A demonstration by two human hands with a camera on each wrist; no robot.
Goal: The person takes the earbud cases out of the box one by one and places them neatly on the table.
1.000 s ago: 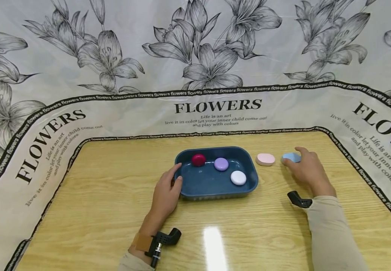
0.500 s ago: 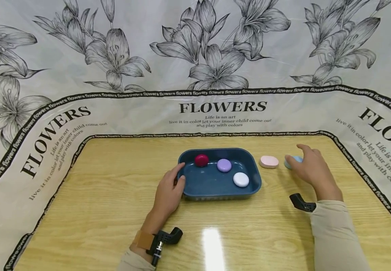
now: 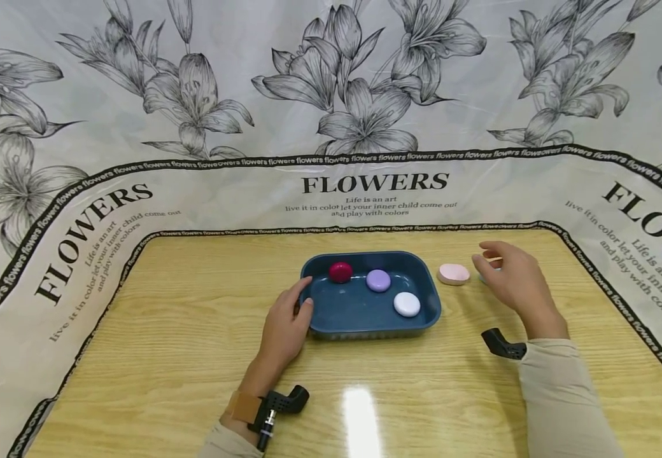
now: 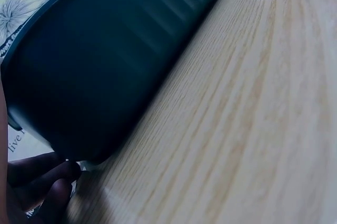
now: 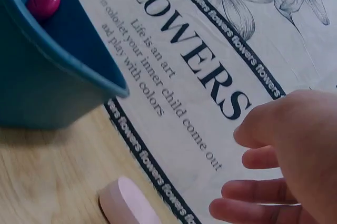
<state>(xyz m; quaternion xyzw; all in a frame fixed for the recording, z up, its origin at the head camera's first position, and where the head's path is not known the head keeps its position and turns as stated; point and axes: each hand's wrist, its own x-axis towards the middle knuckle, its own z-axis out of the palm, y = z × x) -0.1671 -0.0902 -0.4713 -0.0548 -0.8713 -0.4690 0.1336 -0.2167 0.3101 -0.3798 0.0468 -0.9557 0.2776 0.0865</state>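
A dark blue rectangular tub (image 3: 359, 329) stands on the table. My left hand (image 3: 285, 324) grips its left end, thumb and index finger at the rim. In the left wrist view, the other fingers (image 4: 55, 195) curl against the tub's lower corner. My right hand (image 3: 517, 280) hovers to the right with loosely bent fingers, nothing between them in the right wrist view. A light blue oval piece (image 3: 483, 276) lies mostly hidden behind that hand. Between hand and tub is a pale pink, soap-like oval piece (image 3: 454, 274).
Inside the tub lie a glossy dark red oval piece (image 3: 340, 272), a purple round piece (image 3: 379, 280) and a white one (image 3: 407, 305). A flower-printed cloth (image 3: 239, 191) borders the wooden table (image 3: 193, 305) at the back and sides.
My right hand has come off the light blue piece, first shifting right, then back left over it with fingers more bent. The left hand keeps its place on the tub.
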